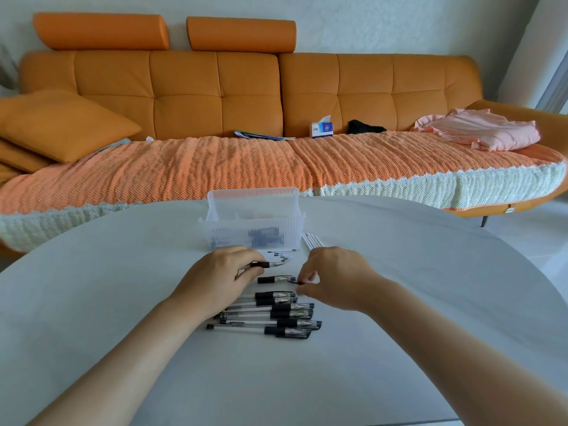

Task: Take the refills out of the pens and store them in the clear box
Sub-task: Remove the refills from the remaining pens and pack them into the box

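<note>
orange sofa, tissue box, pink garment, white table

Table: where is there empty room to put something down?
Bare table left of the left hand and clear box; more right of the right hand. Crowded: pens between the hands, loose parts before the box.
</note>
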A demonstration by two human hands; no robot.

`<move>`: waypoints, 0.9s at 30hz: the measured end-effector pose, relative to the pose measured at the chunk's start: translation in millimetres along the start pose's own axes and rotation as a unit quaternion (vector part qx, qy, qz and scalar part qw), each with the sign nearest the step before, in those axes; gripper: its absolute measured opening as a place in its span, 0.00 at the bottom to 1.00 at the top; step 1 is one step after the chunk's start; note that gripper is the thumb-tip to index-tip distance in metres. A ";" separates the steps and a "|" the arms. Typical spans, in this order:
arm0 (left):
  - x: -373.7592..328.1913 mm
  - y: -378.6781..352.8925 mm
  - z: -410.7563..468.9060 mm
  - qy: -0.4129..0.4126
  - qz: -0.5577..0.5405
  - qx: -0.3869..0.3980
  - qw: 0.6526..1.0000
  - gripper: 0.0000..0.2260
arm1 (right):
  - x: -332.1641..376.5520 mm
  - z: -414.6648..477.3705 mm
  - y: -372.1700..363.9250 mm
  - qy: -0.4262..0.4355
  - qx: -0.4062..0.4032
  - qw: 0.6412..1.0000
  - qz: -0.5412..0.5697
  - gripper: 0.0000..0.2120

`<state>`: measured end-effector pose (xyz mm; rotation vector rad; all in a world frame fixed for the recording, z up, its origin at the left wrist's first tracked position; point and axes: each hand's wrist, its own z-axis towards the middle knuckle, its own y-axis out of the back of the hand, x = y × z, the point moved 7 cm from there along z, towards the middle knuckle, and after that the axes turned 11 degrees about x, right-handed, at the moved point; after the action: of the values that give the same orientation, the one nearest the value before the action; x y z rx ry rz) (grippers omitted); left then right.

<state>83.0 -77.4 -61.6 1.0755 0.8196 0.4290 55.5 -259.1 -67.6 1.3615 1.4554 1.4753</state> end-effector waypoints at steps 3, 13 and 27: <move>-1.7 -0.9 0.7 -0.006 -0.006 -0.002 1.000 0.06 | -0.9 -1.3 3.5 -0.004 -0.009 1.000 0.026 0.06; -7.7 -1.2 4.8 -0.011 -0.010 -0.001 1.000 0.06 | -13.7 -3.9 10.0 -0.036 -0.067 0.991 0.113 0.04; -18.8 -8.0 6.4 -0.023 -0.035 0.021 0.999 0.05 | 2.1 -1.9 7.9 0.032 -0.068 0.988 0.135 0.03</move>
<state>75.3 -97.4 -60.2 1.0884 0.8257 0.3286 54.9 -259.0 -59.2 1.4818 1.2175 1.7691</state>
